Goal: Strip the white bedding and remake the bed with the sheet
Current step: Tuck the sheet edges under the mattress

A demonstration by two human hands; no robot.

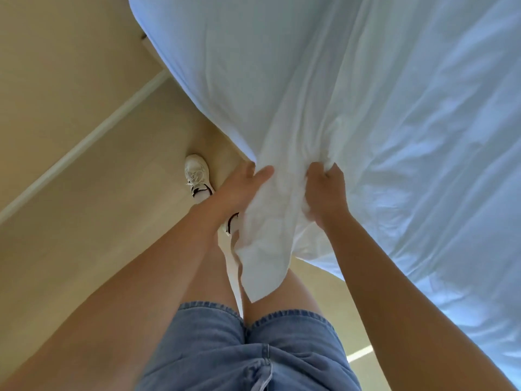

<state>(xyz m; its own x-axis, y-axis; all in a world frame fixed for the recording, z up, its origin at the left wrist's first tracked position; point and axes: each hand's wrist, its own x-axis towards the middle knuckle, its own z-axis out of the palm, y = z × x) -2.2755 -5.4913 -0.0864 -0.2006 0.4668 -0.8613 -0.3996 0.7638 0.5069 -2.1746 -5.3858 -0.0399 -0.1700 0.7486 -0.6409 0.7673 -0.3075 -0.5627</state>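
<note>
— Where is the sheet [380, 103]?
— Spread over the bed [203, 69], its corner bunched off the bed's near corner. The left hand [242, 187] and right hand [324, 193] both clutch that bunch.
— Which step?
— Probably drawing it taut. Next, an even pull and a tuck under that corner.

Light wood floor [84, 249] filled the left side and met a beige wall [56, 66] along a white baseboard [84, 145] running diagonally. White lace-up sneaker [197, 172] flat on the floor, dark trim at the ankle. Second shoe [230, 224] mostly hidden, only a white edge with dark trim showed. Blue denim shorts [214, 348] at bottom centre, stitched hems, bare legs [284, 292] below them. Short white strip [359, 354] on the floor at lower right, unclear what.
</note>
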